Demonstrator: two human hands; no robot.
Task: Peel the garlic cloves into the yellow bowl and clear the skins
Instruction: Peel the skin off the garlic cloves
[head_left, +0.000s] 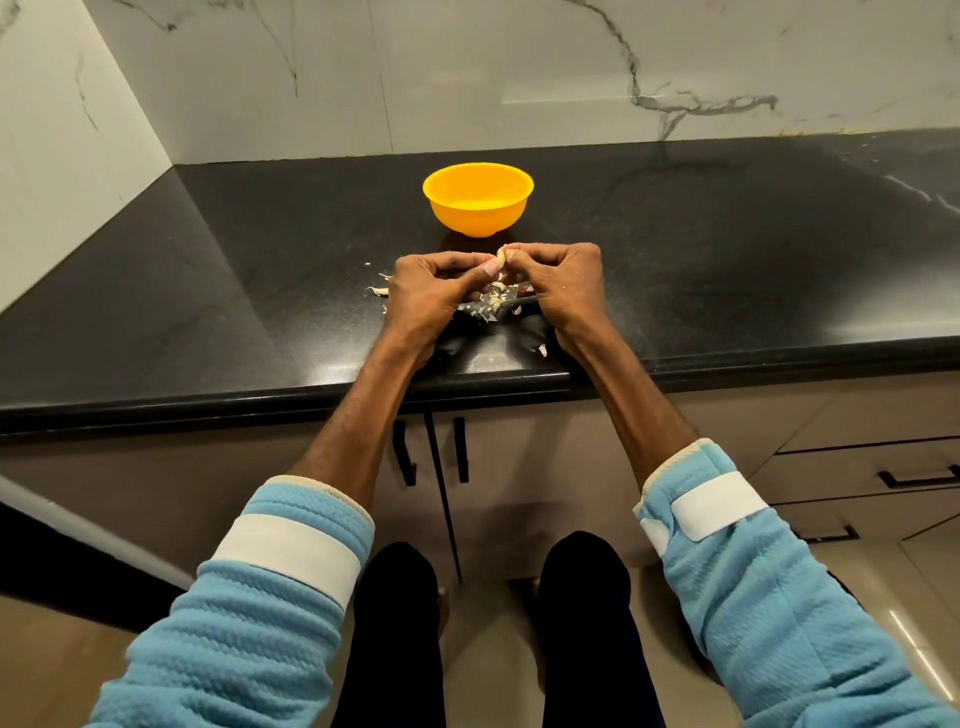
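Two blue quilted sleeves (249, 597), each wrapped with a white strap, reach forward from the bottom of the view above black trouser legs (395, 639) and a pale tiled floor. Beyond them stand beige cabinet doors with black handles (404, 452), under the front edge of the black counter (208, 291).

Just past that edge, a single scrap of skin (543, 351) lies beside the right wrist. Farther in, a loose heap of pale garlic skins (493, 301) sits on the counter between and below the two hands, with a few stray pieces (378, 291) out to the left.

Both hands are raised just above the heap, fingers curled, knuckles facing the camera. The left hand (431, 291) and the right hand (563, 283) meet at their fingertips and pinch one garlic clove (501, 255) between them. How much skin is on it is too small to tell.

The yellow bowl (478, 218) stands upright on the counter just behind the hands, apart from them; its inside shows a pale patch that cannot be made out. White marble wall (467, 67) with grey veins rises behind.
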